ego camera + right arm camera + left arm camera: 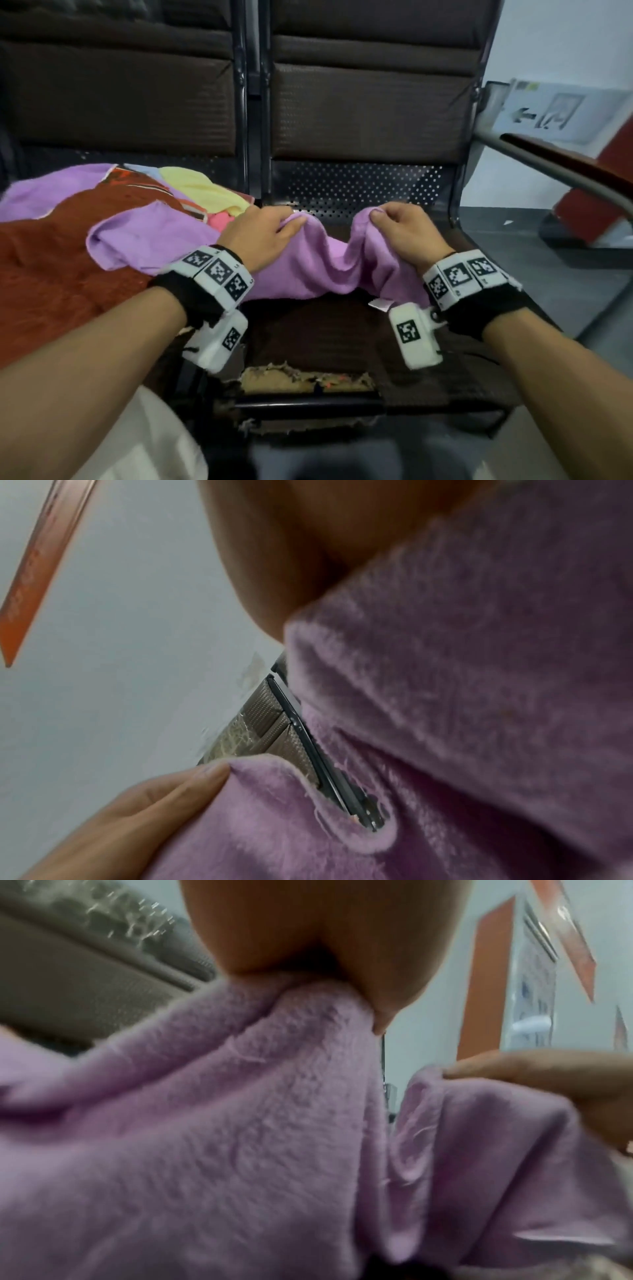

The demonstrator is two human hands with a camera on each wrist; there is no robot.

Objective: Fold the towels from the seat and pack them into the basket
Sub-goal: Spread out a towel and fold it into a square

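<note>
Both forearms reach forward, side by side and bare, each with a black band at the wrist that carries white marker blocks. The left hand (263, 233) is palm down, its fingers (291, 224) curled, and it pinches an edge of the purple towel (315, 263) between thumb and fingers. The right hand (407, 233) is also palm down with the knuckles up; its thumb and curled fingers pinch the same towel edge further to the right. The two hands are near each other at about the same height, with the cloth sagging between them.
</note>
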